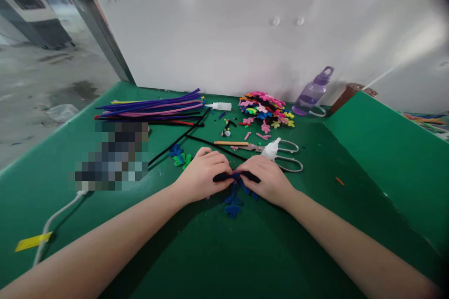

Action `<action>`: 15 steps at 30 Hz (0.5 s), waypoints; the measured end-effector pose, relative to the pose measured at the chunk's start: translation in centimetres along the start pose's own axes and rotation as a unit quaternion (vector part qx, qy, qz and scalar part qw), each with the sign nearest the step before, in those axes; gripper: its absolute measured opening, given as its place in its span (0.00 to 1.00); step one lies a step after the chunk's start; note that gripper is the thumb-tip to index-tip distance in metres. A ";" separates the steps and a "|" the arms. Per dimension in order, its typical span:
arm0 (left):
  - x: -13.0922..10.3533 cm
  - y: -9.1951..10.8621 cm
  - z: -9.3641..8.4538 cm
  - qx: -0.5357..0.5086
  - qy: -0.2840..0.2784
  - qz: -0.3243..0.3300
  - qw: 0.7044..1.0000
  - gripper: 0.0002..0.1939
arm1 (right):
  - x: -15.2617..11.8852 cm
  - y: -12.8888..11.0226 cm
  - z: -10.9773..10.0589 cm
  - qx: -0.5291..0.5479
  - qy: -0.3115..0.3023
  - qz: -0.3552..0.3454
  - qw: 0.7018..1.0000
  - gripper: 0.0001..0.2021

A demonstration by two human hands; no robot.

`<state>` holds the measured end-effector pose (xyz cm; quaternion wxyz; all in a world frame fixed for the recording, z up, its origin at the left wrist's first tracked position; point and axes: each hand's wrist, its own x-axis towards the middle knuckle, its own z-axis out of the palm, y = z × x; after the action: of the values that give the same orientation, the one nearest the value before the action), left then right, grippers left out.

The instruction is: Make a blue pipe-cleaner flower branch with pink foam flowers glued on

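Note:
My left hand (206, 174) and my right hand (267, 178) meet above the green table, fingertips nearly touching. Both are closed on a fuzzy pipe cleaner piece (235, 175), dark with blue, pinched between thumbs and fingers. From it a blue pipe cleaner flower (233, 206) hangs below the hands, and part of another blue shape shows under my right fingers. Just left of my left hand lie a green flower (182, 160) and a blue one (176, 150). Beyond my right hand are scissors (289, 164) and a white glue bottle (271, 148), partly hidden by that hand.
Pipe cleaners (154, 107) lie bundled at the back left near a small glue bottle (221, 106). Colourful flowers (264, 110) are heaped at the back, with a purple water bottle (313, 93) beside them. A green panel (389, 163) stands right; a cable (58, 217) runs left.

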<state>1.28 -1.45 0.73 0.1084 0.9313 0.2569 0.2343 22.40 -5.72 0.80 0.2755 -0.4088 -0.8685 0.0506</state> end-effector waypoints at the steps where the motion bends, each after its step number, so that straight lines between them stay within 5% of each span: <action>1: 0.0 0.0 0.0 0.000 0.000 0.000 1.000 0.09 | 0.0 0.0 0.0 0.000 -0.003 0.000 1.000 0.08; 15: 0.1 0.2 0.0 -0.005 0.021 0.013 1.000 0.08 | 0.1 0.2 0.2 0.009 0.002 -0.012 1.000 0.07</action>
<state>1.44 -1.54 0.86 0.1050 0.9289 0.2459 0.2564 22.41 -5.53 0.61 0.2818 -0.3962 -0.8722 0.0539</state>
